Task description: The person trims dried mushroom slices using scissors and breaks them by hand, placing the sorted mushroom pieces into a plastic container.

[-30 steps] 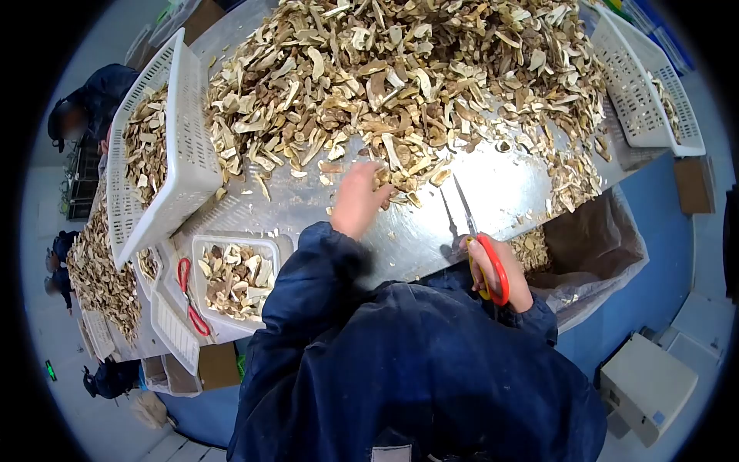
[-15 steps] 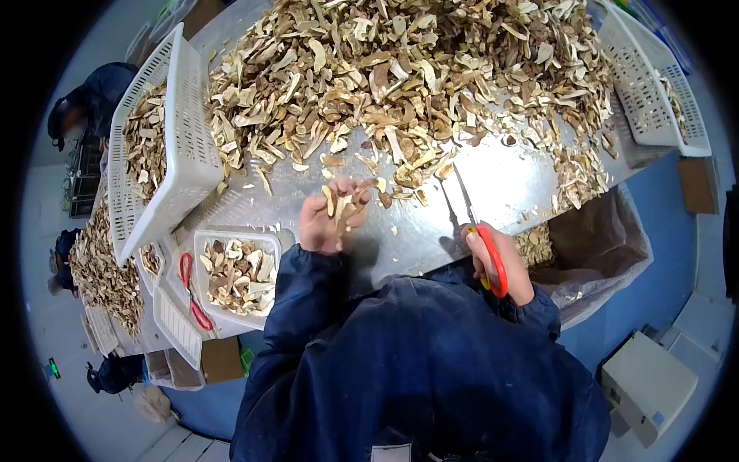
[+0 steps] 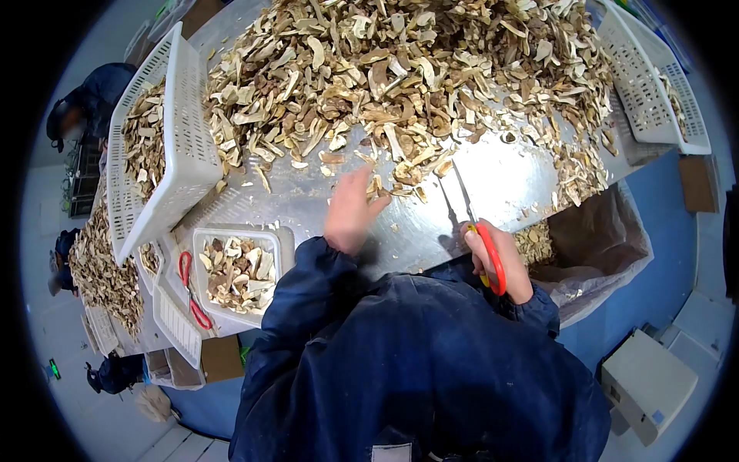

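Note:
My right hand (image 3: 504, 266) is closed round the red handles of a pair of scissors (image 3: 493, 245). Their blades are spread and point away from me over the metal table. My left hand (image 3: 352, 212) is over the table at the near edge of a big heap of dried mushroom slices (image 3: 346, 85). Its fingers are stretched forward, slightly blurred, with the thumb apart. A few loose mushroom slices (image 3: 376, 187) lie right by the thumb and fingers; I cannot see any held in the hand.
To the left stand a white slotted crate (image 3: 202, 146) of slices, a clear plastic tub (image 3: 279, 266) of pieces and another red-handled pair of scissors (image 3: 187, 279). A lined bin (image 3: 616, 239) is below the table's right edge. Co-workers (image 3: 100, 96) are at far left.
My left hand has let go of the several mushroom slices it held and moved right and forward to the loose slices. My right hand and the scissors have barely moved.

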Available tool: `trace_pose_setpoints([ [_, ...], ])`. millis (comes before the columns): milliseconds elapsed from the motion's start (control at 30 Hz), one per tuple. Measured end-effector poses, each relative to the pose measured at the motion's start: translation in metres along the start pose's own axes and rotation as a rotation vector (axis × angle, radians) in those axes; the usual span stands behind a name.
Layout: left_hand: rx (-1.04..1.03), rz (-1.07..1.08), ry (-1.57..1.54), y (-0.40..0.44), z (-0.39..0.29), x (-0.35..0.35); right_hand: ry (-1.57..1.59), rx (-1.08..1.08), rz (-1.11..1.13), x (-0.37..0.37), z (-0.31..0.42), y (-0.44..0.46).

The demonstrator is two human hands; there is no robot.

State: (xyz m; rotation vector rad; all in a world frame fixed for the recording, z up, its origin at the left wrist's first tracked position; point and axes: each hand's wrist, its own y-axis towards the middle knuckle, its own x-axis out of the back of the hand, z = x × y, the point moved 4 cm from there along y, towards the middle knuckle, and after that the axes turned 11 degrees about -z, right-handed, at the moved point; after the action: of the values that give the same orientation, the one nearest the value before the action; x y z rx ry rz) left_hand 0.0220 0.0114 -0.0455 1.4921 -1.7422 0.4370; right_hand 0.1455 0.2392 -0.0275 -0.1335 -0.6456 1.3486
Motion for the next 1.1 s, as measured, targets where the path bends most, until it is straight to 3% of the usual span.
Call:
trace_pose_setpoints([
  [33, -0.066, 0.004, 0.056, 0.001, -0.002, -0.003, -0.004, 0.002, -0.001, 0.0, 0.0, 0.0],
  [133, 0.115, 0.181, 0.083, 0.003, -0.006, -0.012, -0.009, -0.007, -0.003, 0.0, -0.002, 0.001],
  [333, 0.051, 0.198, 0.138, 0.002, 0.001, -0.013, -0.003, 0.017, -0.008, -0.001, -0.004, 0.002],
  [433, 0.008, 0.095, 0.005, 0.001, 0.014, -0.01, 0.021, 0.047, -0.031, -0.002, -0.003, 0.001],
  [533, 0.163, 0.074, -0.139, -0.004, 0.011, 0.031, 0.079, 0.045, -0.012, -0.005, -0.004, 0.006],
  [633, 0.029, -0.25, -0.089, -0.032, 0.04, 0.079, 0.067, 0.068, 0.021, -0.008, 0.004, 0.016],
  [667, 0.09, -0.29, -0.05, -0.043, 0.053, 0.097, 0.062, 0.074, 0.026, -0.007, 0.009, 0.016],
  [700, 0.296, -0.264, 0.07, -0.056, 0.068, 0.117, 0.056, 0.086, 0.032, -0.007, 0.012, 0.016],
  [800, 0.404, -0.383, 0.301, -0.088, 0.083, 0.177, 0.05, 0.11, 0.051, -0.011, 0.021, 0.021],
  [867, 0.526, -0.254, 0.394, -0.1, 0.086, 0.195, 0.033, 0.127, 0.065, -0.016, 0.024, 0.022],
  [967, 0.458, -0.135, 0.42, -0.109, 0.089, 0.2, 0.038, 0.124, 0.057, -0.015, 0.029, 0.02],
  [1000, 0.312, -0.143, 0.49, -0.102, 0.078, 0.196, 0.042, 0.124, 0.049, -0.015, 0.028, 0.019],
  [1100, 0.282, 0.009, 0.171, -0.062, 0.042, 0.157, 0.045, 0.117, 0.028, -0.011, 0.023, 0.014],
])
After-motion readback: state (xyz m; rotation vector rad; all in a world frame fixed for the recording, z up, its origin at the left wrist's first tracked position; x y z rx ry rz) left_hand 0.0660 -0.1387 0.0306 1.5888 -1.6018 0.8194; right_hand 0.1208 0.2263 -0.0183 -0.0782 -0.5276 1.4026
